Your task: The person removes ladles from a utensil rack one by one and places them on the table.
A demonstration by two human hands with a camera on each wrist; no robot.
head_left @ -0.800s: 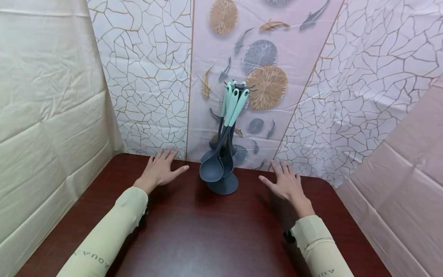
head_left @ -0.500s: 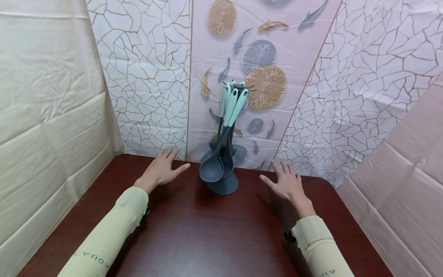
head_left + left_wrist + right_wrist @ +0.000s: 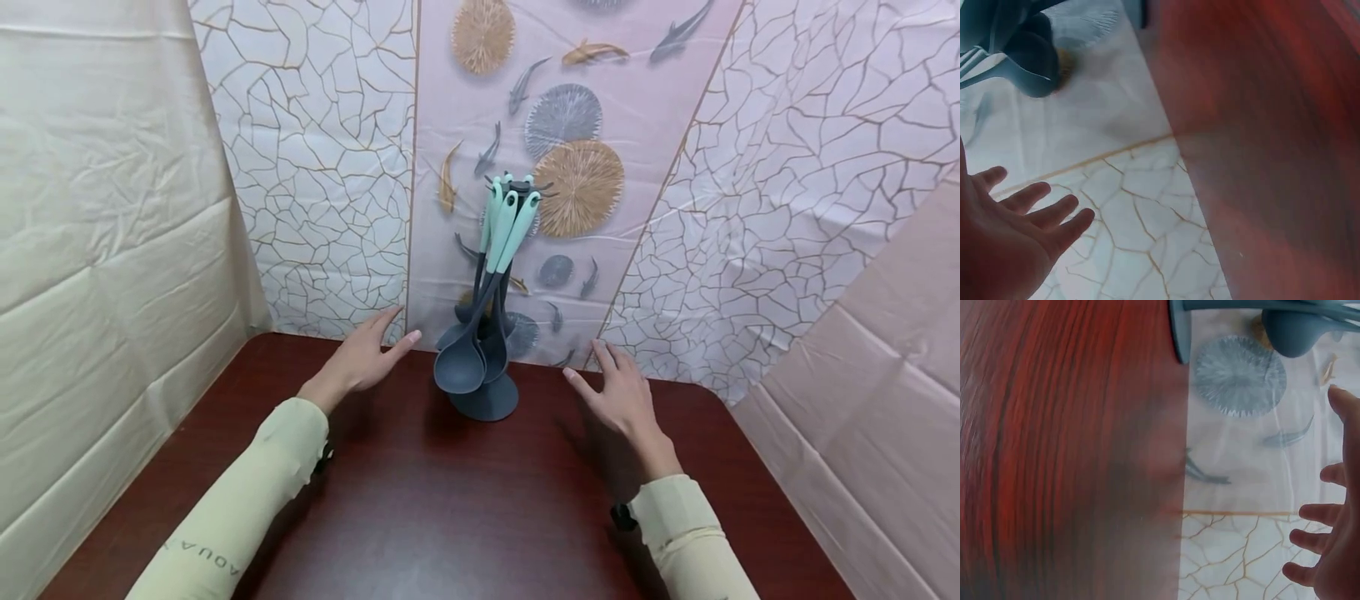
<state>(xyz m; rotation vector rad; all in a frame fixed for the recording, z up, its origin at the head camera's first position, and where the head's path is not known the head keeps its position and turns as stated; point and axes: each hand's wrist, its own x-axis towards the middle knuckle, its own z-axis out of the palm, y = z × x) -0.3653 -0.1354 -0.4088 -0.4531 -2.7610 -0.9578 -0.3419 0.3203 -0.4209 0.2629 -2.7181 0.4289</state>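
A dark grey utensil stand point(image 3: 489, 403) stands upright at the back of the table. Several kitchen utensils with mint-green handles point(image 3: 504, 232) hang around it, a grey ladle point(image 3: 459, 368) at the front. To the left of the stand, my left hand point(image 3: 358, 358) is held apart from it, thumb and fingers extended, holding nothing. My right hand point(image 3: 621, 400) is on the other side, fingers spread, also holding nothing. Both wrist views show the palms facing inward and parts of the utensils beyond. The utensils at the rear are partly hidden.
The dark red wooden table point(image 3: 442, 517) has its far edge against a patterned cloth point(image 3: 322, 167) with fish and lily-pad prints. Pale cloth walls point(image 3: 120, 267) rise at the left and right.
My left hand has moved right, toward the stand, and turned with its thumb higher. The right hand has shifted only slightly, its fingers closer together. The utensils and stand keep their place.
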